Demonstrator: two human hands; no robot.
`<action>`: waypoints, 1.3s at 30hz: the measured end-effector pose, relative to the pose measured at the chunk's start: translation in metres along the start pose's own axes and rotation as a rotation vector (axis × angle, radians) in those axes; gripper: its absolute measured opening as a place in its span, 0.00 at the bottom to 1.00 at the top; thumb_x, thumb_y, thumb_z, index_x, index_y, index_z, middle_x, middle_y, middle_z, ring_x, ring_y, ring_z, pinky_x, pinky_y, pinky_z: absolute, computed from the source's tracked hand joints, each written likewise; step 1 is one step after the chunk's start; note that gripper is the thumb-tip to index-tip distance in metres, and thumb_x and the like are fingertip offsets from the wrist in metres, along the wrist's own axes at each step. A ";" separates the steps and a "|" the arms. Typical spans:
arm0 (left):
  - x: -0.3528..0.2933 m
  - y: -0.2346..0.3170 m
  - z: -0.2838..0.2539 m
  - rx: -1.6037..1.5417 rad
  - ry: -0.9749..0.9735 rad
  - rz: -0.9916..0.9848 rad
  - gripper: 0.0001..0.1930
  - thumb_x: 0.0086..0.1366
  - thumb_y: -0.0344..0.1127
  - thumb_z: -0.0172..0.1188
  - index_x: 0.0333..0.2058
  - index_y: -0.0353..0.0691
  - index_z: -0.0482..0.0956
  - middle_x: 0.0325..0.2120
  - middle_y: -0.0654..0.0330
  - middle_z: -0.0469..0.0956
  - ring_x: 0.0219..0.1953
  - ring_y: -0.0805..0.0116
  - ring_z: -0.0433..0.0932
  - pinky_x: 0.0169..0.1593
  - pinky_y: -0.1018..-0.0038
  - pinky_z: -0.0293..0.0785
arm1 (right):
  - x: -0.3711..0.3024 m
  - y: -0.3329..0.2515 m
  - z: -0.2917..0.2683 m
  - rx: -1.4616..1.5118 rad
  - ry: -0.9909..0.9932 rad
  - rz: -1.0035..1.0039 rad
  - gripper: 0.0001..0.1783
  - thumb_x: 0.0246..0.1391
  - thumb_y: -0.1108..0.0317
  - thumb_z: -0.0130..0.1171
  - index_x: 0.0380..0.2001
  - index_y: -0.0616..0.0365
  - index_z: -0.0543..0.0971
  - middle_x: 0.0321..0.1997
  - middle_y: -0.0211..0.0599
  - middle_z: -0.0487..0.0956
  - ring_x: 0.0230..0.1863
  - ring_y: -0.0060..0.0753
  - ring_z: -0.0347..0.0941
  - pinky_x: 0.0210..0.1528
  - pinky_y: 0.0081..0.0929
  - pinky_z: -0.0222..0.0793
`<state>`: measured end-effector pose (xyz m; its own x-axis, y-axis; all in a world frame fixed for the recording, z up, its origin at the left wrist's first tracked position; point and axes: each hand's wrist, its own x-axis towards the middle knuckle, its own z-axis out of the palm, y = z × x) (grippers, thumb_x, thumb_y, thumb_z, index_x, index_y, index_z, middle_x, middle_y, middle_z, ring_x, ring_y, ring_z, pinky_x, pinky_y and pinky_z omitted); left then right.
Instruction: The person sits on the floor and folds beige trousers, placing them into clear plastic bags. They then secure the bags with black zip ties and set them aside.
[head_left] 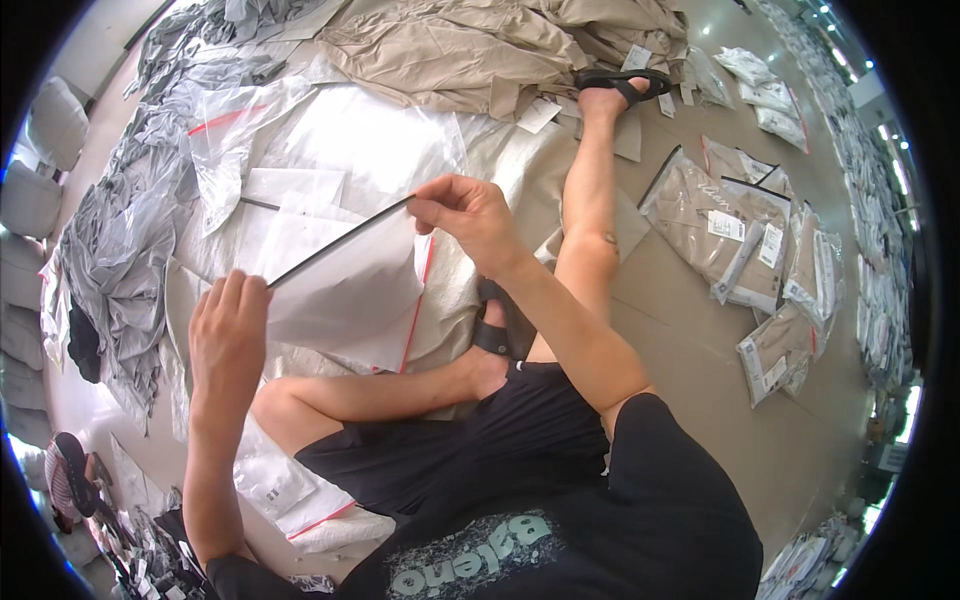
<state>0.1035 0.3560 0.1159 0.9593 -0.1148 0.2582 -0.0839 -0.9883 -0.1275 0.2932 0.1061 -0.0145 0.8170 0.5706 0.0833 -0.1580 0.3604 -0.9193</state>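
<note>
Between my two hands a translucent plastic bag [350,290] is stretched by its dark-edged top, which slants up to the right. My left hand [230,325] is closed on the bag's lower left corner. At the upper right corner, my right hand [468,215] pinches the same edge between thumb and fingers. The bag hangs flat below the edge, and red strips show along its right side. Behind it, more clear plastic bags [222,150] lie on a pale sheet [510,160].
Beige garments [450,50] are heaped at the far side, grey garments [120,240] along the left. Bagged beige garments [725,230] lie on the floor at right, with white packets [765,95] farther off. My stretched leg [590,180] crosses the sheet's right edge. More bags [280,485] lie near my bent knee.
</note>
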 end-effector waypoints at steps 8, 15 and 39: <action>-0.044 -0.038 0.032 -0.126 0.147 0.176 0.10 0.65 0.24 0.67 0.40 0.38 0.74 0.28 0.56 0.77 0.29 0.55 0.78 0.34 0.60 0.72 | -0.004 0.087 0.000 -0.443 -0.497 0.086 0.55 0.45 0.64 0.85 0.75 0.53 0.68 0.74 0.36 0.76 0.70 0.33 0.71 0.73 0.29 0.67; -0.072 -0.092 0.040 -0.007 0.347 0.075 0.14 0.70 0.25 0.68 0.53 0.38 0.83 0.38 0.52 0.86 0.40 0.50 0.87 0.43 0.57 0.80 | 0.016 0.048 0.009 -0.614 -0.292 -0.337 0.14 0.46 0.72 0.75 0.39 0.59 0.87 0.39 0.53 0.86 0.40 0.50 0.85 0.44 0.38 0.79; -0.057 0.035 0.322 -0.470 -0.328 -0.222 0.38 0.65 0.44 0.71 0.73 0.52 0.69 0.40 0.53 0.76 0.44 0.50 0.79 0.48 0.56 0.76 | 0.054 0.033 -0.286 -0.346 0.479 0.126 0.32 0.69 0.73 0.63 0.72 0.68 0.68 0.65 0.46 0.80 0.59 0.31 0.82 0.55 0.26 0.80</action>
<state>0.1328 0.3607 -0.2118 0.9943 0.0616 -0.0872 0.0885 -0.9323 0.3506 0.4905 -0.0622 -0.1503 0.9752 0.1689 -0.1426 -0.1455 0.0048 -0.9893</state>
